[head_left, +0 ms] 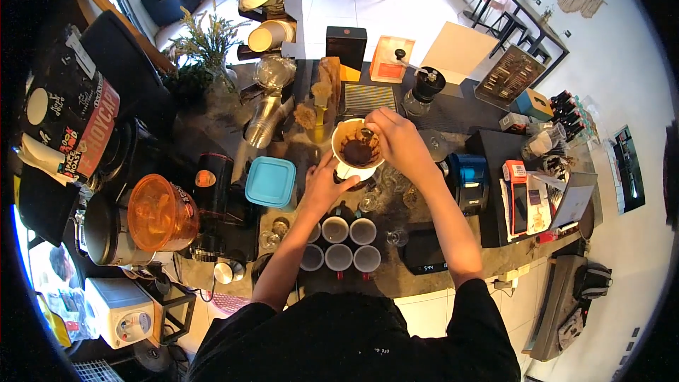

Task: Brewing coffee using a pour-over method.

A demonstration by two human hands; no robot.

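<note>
A coffee dripper (344, 169) with a paper filter stands near the middle of the counter, dark wet coffee grounds (357, 150) inside it. My left hand (325, 187) holds the dripper low on its left side, fingers and thumb round the base. Over the filter's right rim, my right hand (393, 140) is closed in a pinch on what looks like a small dark spoon (366, 133), its tip inside the filter. Most of its handle is hidden by my fingers. Several cups (339, 257) stand in rows nearer to me, just below the dripper.
Right of the cups lies a black scale (423, 251). A hand grinder (426, 88) stands at the back right, a blue-fronted machine (467, 182) nearer. To the left are a blue-lidded container (271, 181), stacked metal cups (267, 122) and an orange tub (163, 212). Small glasses (369, 201) sit close by.
</note>
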